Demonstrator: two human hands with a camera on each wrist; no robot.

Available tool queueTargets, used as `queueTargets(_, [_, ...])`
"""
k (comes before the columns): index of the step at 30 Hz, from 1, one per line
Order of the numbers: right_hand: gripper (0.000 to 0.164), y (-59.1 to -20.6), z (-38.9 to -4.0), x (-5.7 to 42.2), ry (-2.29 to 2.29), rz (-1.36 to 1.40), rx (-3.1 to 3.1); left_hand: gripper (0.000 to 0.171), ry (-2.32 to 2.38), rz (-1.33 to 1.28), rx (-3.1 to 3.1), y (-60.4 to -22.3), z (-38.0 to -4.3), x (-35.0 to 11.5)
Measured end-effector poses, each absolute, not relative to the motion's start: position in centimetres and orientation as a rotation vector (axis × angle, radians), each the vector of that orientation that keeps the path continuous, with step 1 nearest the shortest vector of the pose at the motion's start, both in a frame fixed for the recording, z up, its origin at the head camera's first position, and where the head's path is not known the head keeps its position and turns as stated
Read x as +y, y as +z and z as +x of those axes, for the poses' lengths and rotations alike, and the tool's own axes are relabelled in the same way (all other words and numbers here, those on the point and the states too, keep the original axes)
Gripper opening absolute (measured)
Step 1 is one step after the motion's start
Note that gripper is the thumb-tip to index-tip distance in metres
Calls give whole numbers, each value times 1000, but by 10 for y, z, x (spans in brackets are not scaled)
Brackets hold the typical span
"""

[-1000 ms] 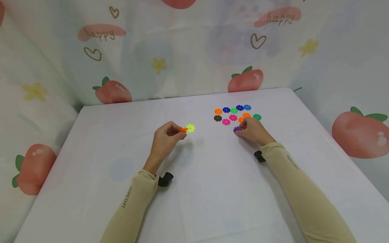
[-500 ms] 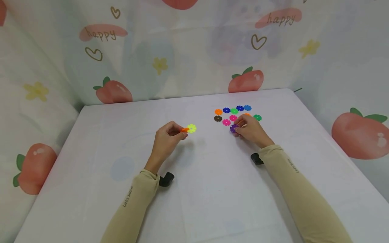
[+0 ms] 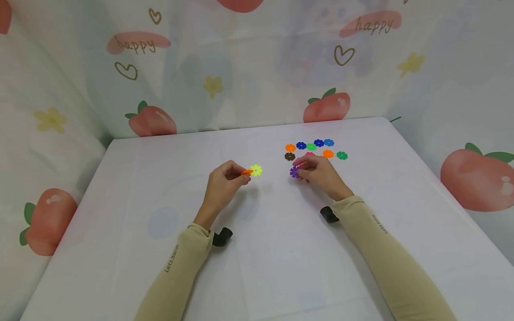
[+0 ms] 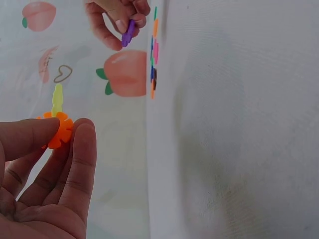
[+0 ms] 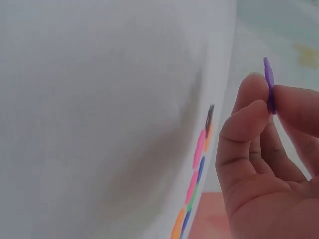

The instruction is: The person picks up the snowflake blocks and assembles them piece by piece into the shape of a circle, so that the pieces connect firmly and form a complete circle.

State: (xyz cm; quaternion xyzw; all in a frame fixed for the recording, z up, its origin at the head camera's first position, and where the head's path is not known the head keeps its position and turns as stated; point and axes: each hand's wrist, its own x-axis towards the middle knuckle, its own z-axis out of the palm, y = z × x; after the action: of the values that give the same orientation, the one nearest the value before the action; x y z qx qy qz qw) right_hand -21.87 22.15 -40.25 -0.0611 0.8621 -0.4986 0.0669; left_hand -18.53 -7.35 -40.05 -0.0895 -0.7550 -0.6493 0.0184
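Observation:
My left hand (image 3: 223, 183) pinches an orange notched plastic disc (image 4: 63, 131) between thumb and fingers, above the table. A yellow notched disc (image 3: 256, 170) is joined to its edge, standing at an angle to it, and points toward the right hand. In my right hand (image 3: 321, 176), thumb and fingertips pinch a purple notched disc (image 5: 269, 82) by its flat faces. That disc is raised off the table, a short gap to the right of the yellow one. The right hand partly hides pink discs behind it in the head view.
Several loose notched discs lie on the white table (image 3: 257, 267) beyond the right hand, among them a brown disc (image 3: 290, 156), a light green disc (image 3: 311, 146) and a dark green disc (image 3: 342, 155). A printed curtain (image 3: 249, 89) hangs behind the table.
My right hand has lifted the purple disc from beside the loose discs and carried it left, toward the yellow one. The left hand has stayed nearly in place with its joined discs.

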Motion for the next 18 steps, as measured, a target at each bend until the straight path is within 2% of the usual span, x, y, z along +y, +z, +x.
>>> queueTargets(18, [25, -395, -208, 185, -1591, -311, 2449, 8, -1933, -272, -2432, -407, -184, -65])
